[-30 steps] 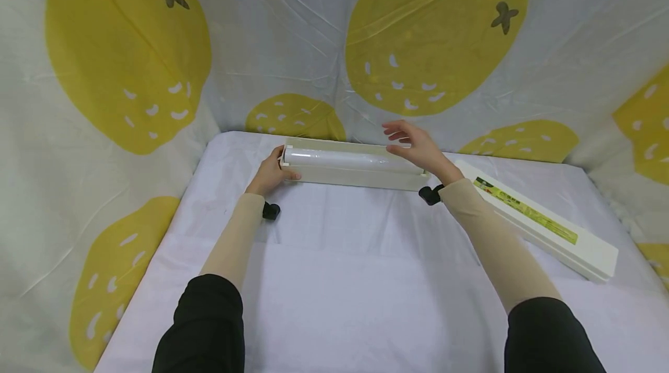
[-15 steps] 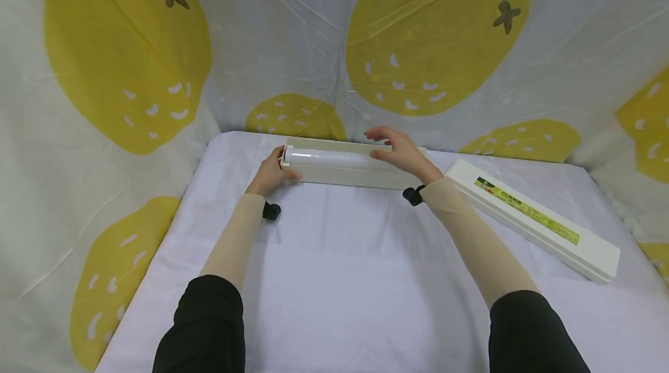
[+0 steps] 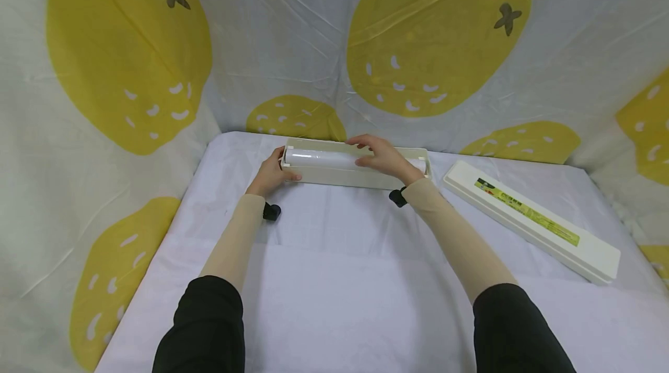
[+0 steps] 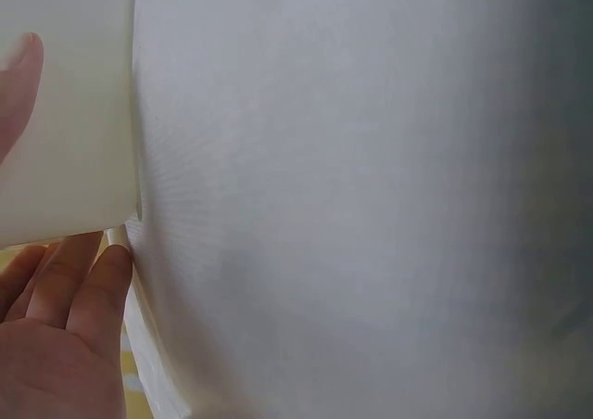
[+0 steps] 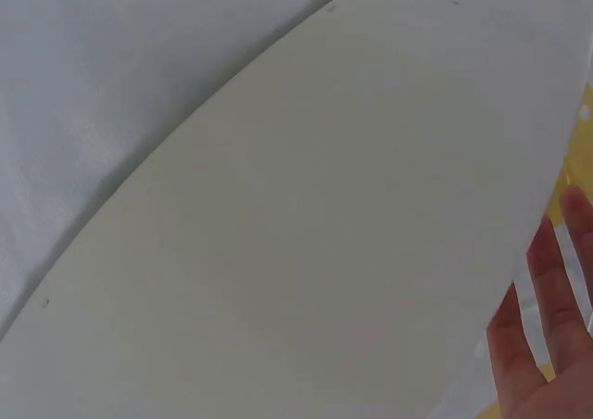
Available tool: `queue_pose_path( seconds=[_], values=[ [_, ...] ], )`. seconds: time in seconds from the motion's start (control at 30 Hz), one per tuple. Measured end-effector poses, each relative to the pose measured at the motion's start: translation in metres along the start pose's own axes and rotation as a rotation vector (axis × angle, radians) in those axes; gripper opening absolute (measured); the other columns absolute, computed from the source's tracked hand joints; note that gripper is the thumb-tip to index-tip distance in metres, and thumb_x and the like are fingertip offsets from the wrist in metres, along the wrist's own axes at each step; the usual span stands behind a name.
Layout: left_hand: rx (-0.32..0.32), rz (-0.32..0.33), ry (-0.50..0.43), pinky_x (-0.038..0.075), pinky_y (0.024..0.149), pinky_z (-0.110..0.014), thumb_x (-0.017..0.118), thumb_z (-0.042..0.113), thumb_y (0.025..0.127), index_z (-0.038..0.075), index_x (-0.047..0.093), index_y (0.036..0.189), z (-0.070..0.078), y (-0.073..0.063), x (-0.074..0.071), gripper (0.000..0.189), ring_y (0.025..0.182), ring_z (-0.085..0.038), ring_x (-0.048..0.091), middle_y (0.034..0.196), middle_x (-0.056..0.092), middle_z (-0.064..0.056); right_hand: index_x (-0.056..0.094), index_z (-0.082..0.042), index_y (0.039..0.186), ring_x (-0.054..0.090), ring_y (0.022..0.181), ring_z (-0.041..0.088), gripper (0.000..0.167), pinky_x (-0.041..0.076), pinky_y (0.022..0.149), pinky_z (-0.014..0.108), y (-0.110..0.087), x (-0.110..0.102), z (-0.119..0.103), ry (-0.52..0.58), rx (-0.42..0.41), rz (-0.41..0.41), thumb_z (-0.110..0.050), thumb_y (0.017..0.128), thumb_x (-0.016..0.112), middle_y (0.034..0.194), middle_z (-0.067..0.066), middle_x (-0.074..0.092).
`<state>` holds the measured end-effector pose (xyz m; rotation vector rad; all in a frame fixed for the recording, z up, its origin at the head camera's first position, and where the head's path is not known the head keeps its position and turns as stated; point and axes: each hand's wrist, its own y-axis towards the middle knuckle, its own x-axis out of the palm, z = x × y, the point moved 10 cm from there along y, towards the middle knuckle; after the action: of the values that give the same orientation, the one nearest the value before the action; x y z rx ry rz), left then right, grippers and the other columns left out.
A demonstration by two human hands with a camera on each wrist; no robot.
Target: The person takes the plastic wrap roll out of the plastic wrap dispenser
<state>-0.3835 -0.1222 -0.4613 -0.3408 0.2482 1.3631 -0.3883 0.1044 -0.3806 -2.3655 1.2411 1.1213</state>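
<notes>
A long cream plastic box (image 3: 340, 176) lies at the back of the table, its top uncovered. Inside it sits a white roll with shiny clear film (image 3: 324, 158), apparently cling film. My left hand (image 3: 269, 174) grips the box's left end, thumb on the front wall and fingers at the end. In the left wrist view the thumb lies on the box wall (image 4: 69, 141), fingers (image 4: 97, 289) at its corner. My right hand (image 3: 384, 158) is over the roll right of its middle, fingers loosely bent and spread. The right wrist view shows those fingers (image 5: 556, 308) beyond the box's wall (image 5: 278, 234).
To the right, a long white cover-like piece (image 3: 543, 233) with a yellow-green label (image 3: 528, 212) lies slanted on the white tablecloth (image 3: 360, 291). A lemon-print curtain (image 3: 292, 30) hangs right behind the table's back edge and along its left side.
My right hand has moved left and slightly lower along the roll, uncovering the box's right end. My left hand stays on the box, which has not moved.
</notes>
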Motion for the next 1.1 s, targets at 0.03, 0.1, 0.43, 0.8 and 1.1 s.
queue_pose_path(
  seconds=[0.03,0.1,0.43,0.8,1.1],
  values=[
    [0.005,0.0,0.0,0.033,0.105,-0.038,0.081,0.008,0.075,0.003,0.023,0.149,0.001,-0.001,0.0,0.094,0.13,-0.031,0.041,0.148,0.035,-0.016,0.054,-0.002,0.133,0.05,0.117,0.034,0.049,0.035,0.1,0.049,0.001,0.002,0.0,-0.001,0.005,-0.007,-0.001,0.086,0.067,0.134,0.013,0.053],
    [0.011,-0.002,-0.003,0.034,0.105,-0.038,0.082,0.009,0.075,0.003,0.024,0.149,0.002,-0.001,0.0,0.095,0.13,-0.031,0.041,0.148,0.036,-0.016,0.054,-0.003,0.133,0.05,0.118,0.032,0.05,0.034,0.101,0.048,0.003,0.006,0.001,-0.002,0.012,-0.02,0.0,0.085,0.067,0.135,0.011,0.053],
    [-0.018,-0.01,-0.015,0.031,0.107,-0.04,0.077,0.002,0.078,0.003,0.02,0.151,-0.001,0.001,0.002,0.092,0.131,-0.031,0.039,0.149,0.034,-0.015,0.057,-0.003,0.131,0.051,0.117,0.031,0.052,0.034,0.102,0.047,0.013,0.018,0.0,-0.011,0.015,-0.035,-0.002,0.082,0.073,0.132,0.013,0.055],
    [-0.018,-0.002,-0.008,0.031,0.107,-0.04,0.078,0.003,0.077,0.004,0.022,0.15,-0.002,0.001,0.001,0.092,0.13,-0.031,0.041,0.149,0.034,-0.015,0.06,-0.005,0.13,0.052,0.116,0.026,0.05,0.036,0.101,0.037,0.022,0.029,0.004,-0.076,0.019,-0.079,-0.008,0.082,0.075,0.127,0.012,0.059],
    [-0.02,0.005,-0.01,0.03,0.107,-0.039,0.078,0.004,0.077,0.005,0.023,0.15,-0.002,0.001,0.001,0.091,0.13,-0.029,0.041,0.148,0.036,-0.014,0.058,-0.008,0.132,0.05,0.121,0.024,0.053,0.034,0.104,0.035,0.026,0.032,0.01,-0.103,-0.003,-0.088,-0.012,0.083,0.075,0.131,0.009,0.058]
  ],
)
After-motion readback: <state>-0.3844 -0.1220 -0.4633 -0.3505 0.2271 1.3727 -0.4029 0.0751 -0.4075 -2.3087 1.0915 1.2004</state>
